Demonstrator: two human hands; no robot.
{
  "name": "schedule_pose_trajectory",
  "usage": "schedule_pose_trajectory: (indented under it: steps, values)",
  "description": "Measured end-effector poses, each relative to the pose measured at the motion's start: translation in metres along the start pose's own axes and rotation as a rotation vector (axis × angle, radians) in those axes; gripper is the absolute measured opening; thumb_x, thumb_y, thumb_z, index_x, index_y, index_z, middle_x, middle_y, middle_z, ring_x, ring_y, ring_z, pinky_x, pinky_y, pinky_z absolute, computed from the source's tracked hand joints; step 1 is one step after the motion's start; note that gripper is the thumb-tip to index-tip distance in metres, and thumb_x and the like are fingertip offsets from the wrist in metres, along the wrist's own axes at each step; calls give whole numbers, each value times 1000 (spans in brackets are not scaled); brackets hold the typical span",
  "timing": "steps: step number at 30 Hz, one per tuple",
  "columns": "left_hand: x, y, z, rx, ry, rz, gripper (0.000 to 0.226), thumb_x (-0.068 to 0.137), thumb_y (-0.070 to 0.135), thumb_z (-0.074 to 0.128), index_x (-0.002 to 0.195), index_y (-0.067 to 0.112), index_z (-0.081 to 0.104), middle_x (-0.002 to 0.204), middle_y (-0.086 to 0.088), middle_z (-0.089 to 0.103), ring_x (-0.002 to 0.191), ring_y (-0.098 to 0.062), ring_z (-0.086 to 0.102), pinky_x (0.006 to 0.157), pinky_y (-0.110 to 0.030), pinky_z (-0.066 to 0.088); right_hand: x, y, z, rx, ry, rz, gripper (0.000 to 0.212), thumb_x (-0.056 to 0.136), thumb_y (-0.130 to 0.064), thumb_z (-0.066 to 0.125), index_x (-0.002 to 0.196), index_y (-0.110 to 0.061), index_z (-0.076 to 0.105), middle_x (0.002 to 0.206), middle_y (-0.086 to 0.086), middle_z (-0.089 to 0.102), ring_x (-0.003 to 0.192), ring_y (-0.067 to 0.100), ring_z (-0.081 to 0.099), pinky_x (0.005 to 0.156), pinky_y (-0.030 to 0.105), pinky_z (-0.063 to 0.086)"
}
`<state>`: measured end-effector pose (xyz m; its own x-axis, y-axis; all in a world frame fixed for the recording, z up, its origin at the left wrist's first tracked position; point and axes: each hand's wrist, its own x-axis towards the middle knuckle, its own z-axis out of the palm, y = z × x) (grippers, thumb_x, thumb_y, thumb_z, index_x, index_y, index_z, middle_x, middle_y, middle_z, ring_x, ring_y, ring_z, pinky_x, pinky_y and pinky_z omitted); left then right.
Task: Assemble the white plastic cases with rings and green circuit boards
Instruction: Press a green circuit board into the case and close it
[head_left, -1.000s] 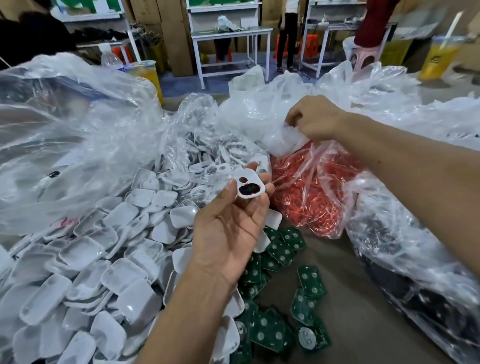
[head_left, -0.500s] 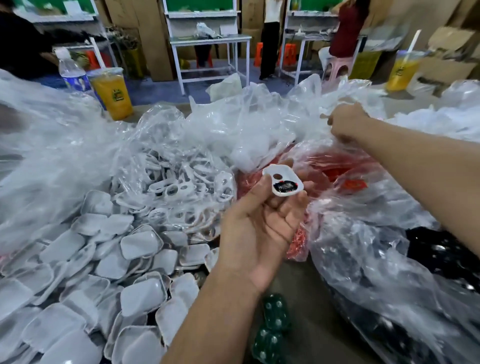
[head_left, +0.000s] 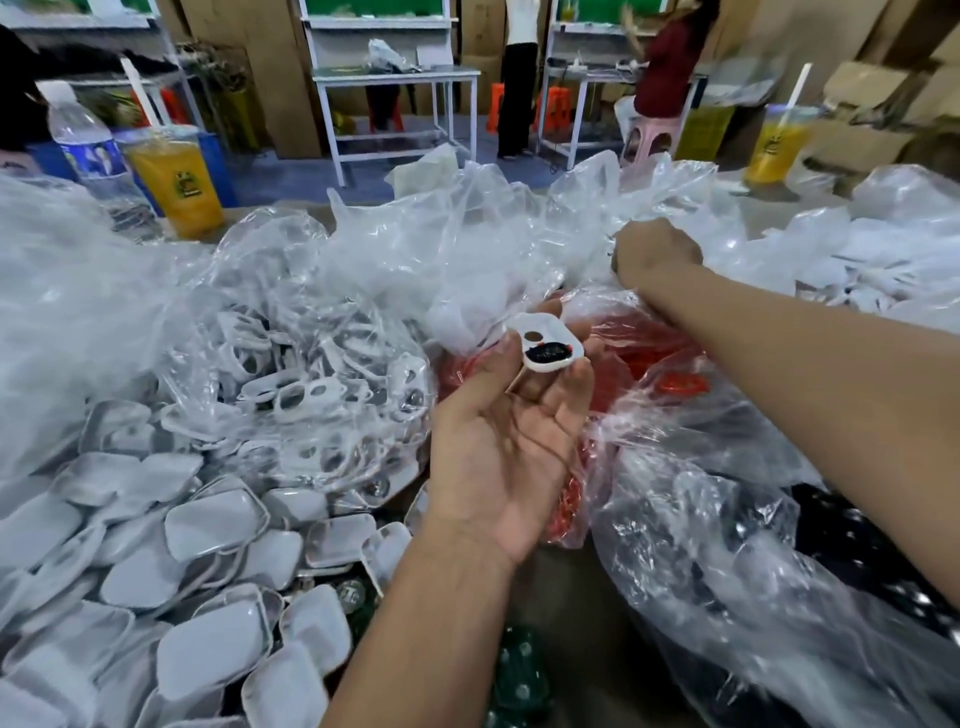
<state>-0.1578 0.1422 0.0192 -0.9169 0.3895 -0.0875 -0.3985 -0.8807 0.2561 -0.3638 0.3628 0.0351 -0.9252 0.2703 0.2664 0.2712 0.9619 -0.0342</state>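
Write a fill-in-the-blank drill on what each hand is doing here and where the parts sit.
1. The left hand holds a white ____ between thumb and fingertips.
2. The right hand reaches into the clear ____ at the back.
3. The bag under the right forearm holds ____ rings.
4. The pile of loose shells lies on the ____ side of the left hand.

Missing words: case; plastic; red; left

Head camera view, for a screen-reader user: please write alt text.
A left hand pinches a white plastic case with a dark insert, palm up. The right hand reaches into clear plastic bags above a bag of red rings. Loose white case shells are heaped at left.
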Motion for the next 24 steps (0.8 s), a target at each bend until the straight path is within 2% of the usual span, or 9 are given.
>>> schedule_pose_trajectory:
  steps: [5,9,11,15,18,20,22,23,24]
  values:
    - [-3,-4,6,36,27,8,21,86,11,64,97,-1,77,119,-25,66,104,-37,66,71,-31,64,-10,1,-5,27,62,14,30,98,-2,50,123,3,67,128,29,63,119,48,60,93,45,53]
    - [-13,1,12,53,17,46,51,85,11,65,132,-8,59,121,-27,63,90,-35,71,76,-29,63,-24,-4,-14,62,91,34,27,101,-6,52,120,6,67,127,30,63,119,47,59,96,45,53]
    - [-21,7,12,68,-2,84,54,85,10,65,135,-10,57,119,-28,65,89,-35,72,76,-30,63,-33,-17,-29,172,176,108,26,103,-10,55,118,7,67,125,29,65,117,45,62,94,43,53]
    - [-45,30,4,142,-43,153,40,90,13,62,123,-9,67,113,-28,70,91,-34,72,78,-30,63,-61,-66,-78,576,293,210,29,108,-22,53,119,-2,70,120,19,71,112,35,67,81,38,51]
    - [-68,53,-10,186,-13,225,35,90,14,62,118,-6,69,114,-27,71,101,-35,70,79,-30,63,-95,-107,-104,973,210,220,29,109,-24,50,123,-8,70,120,10,72,109,28,68,78,31,51]
    - [-83,66,-23,221,22,250,30,91,14,62,112,-4,73,115,-26,72,103,-35,71,79,-31,63,-133,-126,-109,1102,85,148,31,107,-14,47,125,0,67,126,17,68,113,31,66,80,31,49]
    - [-97,77,-36,316,52,267,26,91,17,63,104,2,78,114,-22,73,102,-35,73,76,-30,62,-180,-136,-101,1203,-17,44,28,102,-3,45,110,12,67,126,28,67,105,30,66,71,33,41]
    - [-103,81,-43,375,67,275,23,90,18,63,99,7,81,111,-19,75,102,-34,74,75,-29,62,-205,-140,-97,1281,-66,8,26,101,1,47,105,14,68,125,32,66,101,24,67,70,33,38]
    - [-107,84,-48,424,83,281,20,90,19,63,96,12,81,107,-15,76,102,-34,75,74,-29,62,-225,-141,-90,1340,-95,-31,24,101,1,51,108,13,71,119,29,70,93,17,66,72,30,42]
